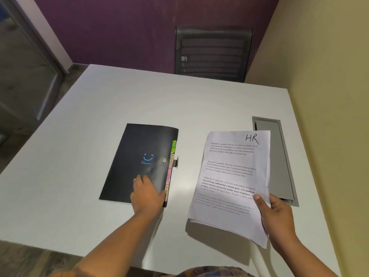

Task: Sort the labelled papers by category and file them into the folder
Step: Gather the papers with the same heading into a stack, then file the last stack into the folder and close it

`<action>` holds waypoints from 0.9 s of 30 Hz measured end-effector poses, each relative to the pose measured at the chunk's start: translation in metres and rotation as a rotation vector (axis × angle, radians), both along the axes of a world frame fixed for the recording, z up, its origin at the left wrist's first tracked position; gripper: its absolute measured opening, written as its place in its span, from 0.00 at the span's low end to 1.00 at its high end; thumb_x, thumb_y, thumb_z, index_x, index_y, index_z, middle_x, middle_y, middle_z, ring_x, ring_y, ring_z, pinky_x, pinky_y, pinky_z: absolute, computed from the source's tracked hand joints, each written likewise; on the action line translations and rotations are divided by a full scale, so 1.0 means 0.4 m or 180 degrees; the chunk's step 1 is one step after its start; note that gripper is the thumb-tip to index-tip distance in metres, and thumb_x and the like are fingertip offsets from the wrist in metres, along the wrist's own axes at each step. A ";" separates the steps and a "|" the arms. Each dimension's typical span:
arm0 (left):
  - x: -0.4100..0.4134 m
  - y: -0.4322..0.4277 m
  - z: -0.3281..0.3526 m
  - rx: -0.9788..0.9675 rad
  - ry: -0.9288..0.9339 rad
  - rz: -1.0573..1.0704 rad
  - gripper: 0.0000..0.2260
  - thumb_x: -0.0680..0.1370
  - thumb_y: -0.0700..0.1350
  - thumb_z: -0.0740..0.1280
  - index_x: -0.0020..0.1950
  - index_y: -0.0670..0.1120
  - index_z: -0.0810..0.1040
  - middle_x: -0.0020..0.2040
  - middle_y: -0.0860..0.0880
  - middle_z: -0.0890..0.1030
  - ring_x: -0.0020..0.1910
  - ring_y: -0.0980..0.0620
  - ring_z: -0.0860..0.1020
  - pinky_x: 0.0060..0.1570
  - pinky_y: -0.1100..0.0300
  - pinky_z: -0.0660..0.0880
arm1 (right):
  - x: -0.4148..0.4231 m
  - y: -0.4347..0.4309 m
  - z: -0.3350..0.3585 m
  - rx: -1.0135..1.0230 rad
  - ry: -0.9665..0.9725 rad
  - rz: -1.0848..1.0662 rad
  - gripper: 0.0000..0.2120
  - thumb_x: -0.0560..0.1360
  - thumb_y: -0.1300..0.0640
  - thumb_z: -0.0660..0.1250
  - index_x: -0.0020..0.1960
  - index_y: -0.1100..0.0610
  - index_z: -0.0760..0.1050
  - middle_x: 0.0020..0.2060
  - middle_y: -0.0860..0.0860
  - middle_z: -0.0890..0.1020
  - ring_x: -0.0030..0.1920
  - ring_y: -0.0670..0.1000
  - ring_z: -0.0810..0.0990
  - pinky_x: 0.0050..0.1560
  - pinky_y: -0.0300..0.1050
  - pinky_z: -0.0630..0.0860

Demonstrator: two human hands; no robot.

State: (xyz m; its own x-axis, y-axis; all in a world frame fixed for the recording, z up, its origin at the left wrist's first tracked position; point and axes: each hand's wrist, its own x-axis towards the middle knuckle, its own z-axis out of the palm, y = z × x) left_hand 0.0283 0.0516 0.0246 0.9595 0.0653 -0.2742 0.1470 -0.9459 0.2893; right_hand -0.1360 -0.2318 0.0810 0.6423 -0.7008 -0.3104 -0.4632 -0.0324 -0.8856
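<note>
1. The folder [139,156] is black and lies closed and flat on the white bench [99,106], left of centre, with a blue smile mark on its cover.
2. Folder contents: labelled divider tabs project from its right edge. There is a green tab [174,145] at the far end and pink and peach tabs [169,176] below it. The sheets inside are hidden by the cover.
3. The left hand [146,193] rests on the folder's near right corner, with its fingers [139,179] laid on the cover. Whether the thumb hooks under the edge cannot be told.
4. The right hand [277,216] grips a stack of papers [231,176] at its near right corner, thumb on top and the other fingers hidden beneath. The stack is held just above the bench, right of the folder and apart from it.
5. The top sheet carries printed paragraphs and a handwritten "HR" in its far right corner.
6. A grey hatch [279,156] is set into the bench, partly behind the papers.
7. A black mesh chair [211,54] stands at the far side.
</note>
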 end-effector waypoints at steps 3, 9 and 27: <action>0.006 0.005 -0.017 0.0291 0.0051 -0.0113 0.38 0.73 0.58 0.72 0.74 0.41 0.62 0.76 0.43 0.64 0.77 0.43 0.61 0.67 0.48 0.71 | -0.009 -0.006 -0.008 -0.0031 0.0027 -0.0045 0.04 0.78 0.56 0.70 0.49 0.50 0.84 0.41 0.47 0.88 0.43 0.54 0.86 0.42 0.46 0.78; 0.005 0.005 -0.027 0.0668 0.0181 -0.0431 0.40 0.75 0.64 0.66 0.78 0.43 0.57 0.80 0.43 0.58 0.79 0.39 0.55 0.73 0.43 0.61 | -0.023 -0.007 -0.013 0.0017 0.0046 -0.0147 0.04 0.78 0.57 0.70 0.48 0.51 0.84 0.38 0.42 0.87 0.42 0.51 0.86 0.40 0.43 0.76; -0.018 -0.054 0.107 0.0117 -0.0025 -0.1151 0.21 0.83 0.50 0.56 0.75 0.44 0.65 0.51 0.46 0.83 0.42 0.50 0.82 0.33 0.59 0.74 | 0.025 -0.014 0.038 0.0002 -0.0282 -0.0212 0.05 0.79 0.53 0.69 0.46 0.48 0.83 0.36 0.42 0.87 0.32 0.44 0.84 0.25 0.36 0.72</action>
State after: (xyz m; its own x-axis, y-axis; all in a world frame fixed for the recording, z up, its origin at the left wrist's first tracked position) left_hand 0.0209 0.0300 0.0674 0.9243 -0.2691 -0.2706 -0.2011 -0.9461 0.2539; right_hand -0.1261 -0.2374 0.0963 0.6193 -0.7426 -0.2548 -0.3841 -0.0035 -0.9233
